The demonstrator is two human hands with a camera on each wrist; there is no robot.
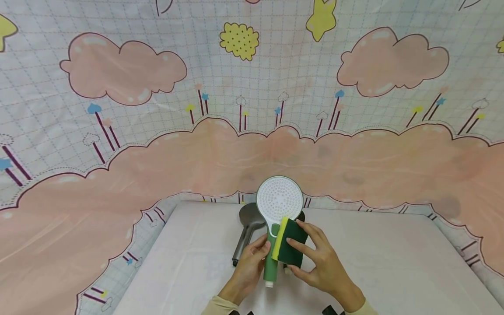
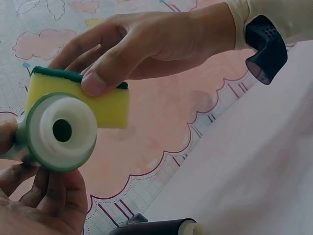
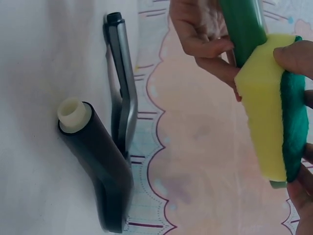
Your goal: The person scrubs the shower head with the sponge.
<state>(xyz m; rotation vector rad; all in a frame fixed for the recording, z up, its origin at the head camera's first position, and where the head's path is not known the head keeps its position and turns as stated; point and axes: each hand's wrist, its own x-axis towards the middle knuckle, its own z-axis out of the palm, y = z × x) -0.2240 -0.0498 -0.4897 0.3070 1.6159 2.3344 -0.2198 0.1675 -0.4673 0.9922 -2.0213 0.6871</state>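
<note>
Cream sleeves (image 2: pixel 296 19), dark wrist cameras (image 2: pixel 267 46)

Through the left wrist camera I am watching my right hand (image 2: pixel 151 41) reaching in from above the edge of the desk (image 2: pixel 254 161) and pinching a yellow sponge (image 2: pixel 112 110) with a green scouring layer, its thumb pressing on the near side. A pale sleeve (image 2: pixel 298 22) and a dark wrist mount (image 2: pixel 266 46) are showing behind it. My left hand (image 2: pixel 44 200) is gripping a green-rimmed handle (image 2: pixel 83 117), whose white, hollow end is facing me and overlapping the sponge. Near the desk's edge, a dark tube (image 2: pixel 156 227) is showing its cream tip, and a pink cloud-patterned cloth (image 2: pixel 151 122) is running along that edge.
</note>
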